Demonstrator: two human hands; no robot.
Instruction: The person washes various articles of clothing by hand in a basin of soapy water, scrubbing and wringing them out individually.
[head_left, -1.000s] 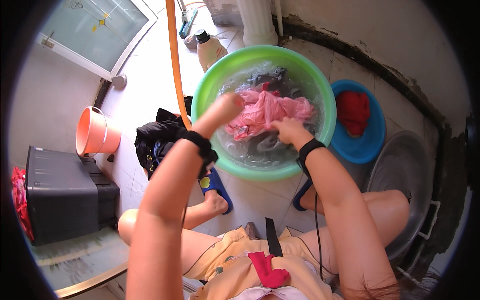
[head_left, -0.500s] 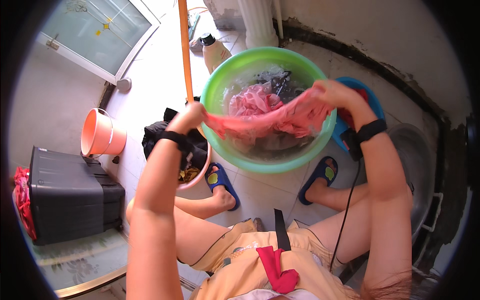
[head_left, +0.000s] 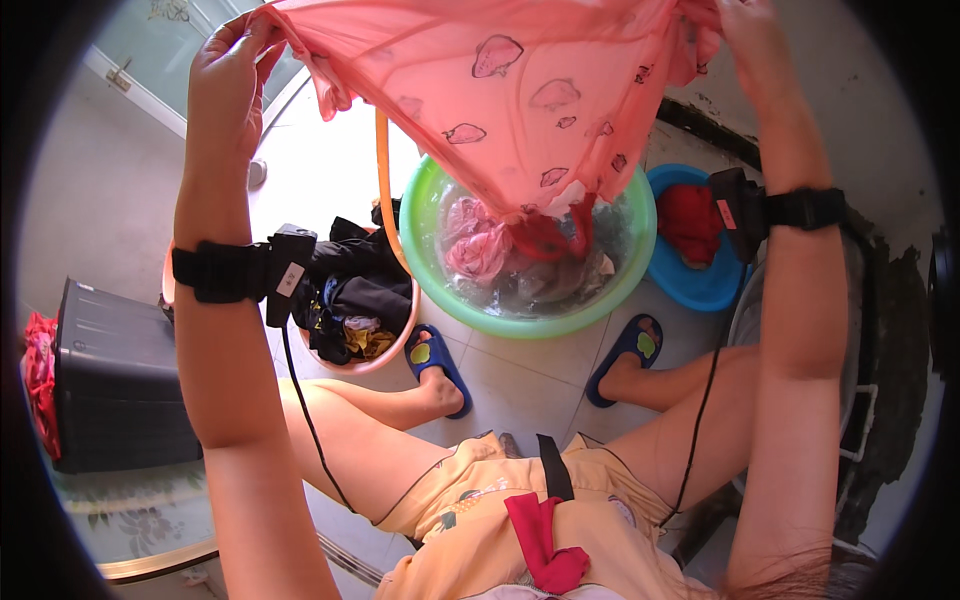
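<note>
A thin pink garment [head_left: 520, 90] with dark-outlined strawberry-like prints hangs spread between my raised hands. Its kind is hard to tell, as the upper edge runs out of the picture. My left hand [head_left: 235, 70] pinches one corner at the upper left. At the upper right, my right hand [head_left: 745, 25], partly cut off by the picture's edge, grips the bunched other side. The garment's lower point reaches down over a large green basin [head_left: 530, 325], near a red piece of cloth [head_left: 540, 240]. In the basin's water lie a pale pink cloth [head_left: 475, 250] and darker pieces.
Left of the basin, a pink tub [head_left: 375, 362] holds dark clothes [head_left: 370, 290]. On the right, a blue basin [head_left: 690, 292] contains red cloth [head_left: 690, 225]. A grey box [head_left: 115, 370] stands far left. An orange pole [head_left: 386, 190] runs down beside the green basin.
Both hands have risen and moved apart, lifting the pink garment from low over the basin. It was a bunched strip and is now stretched out wide.
</note>
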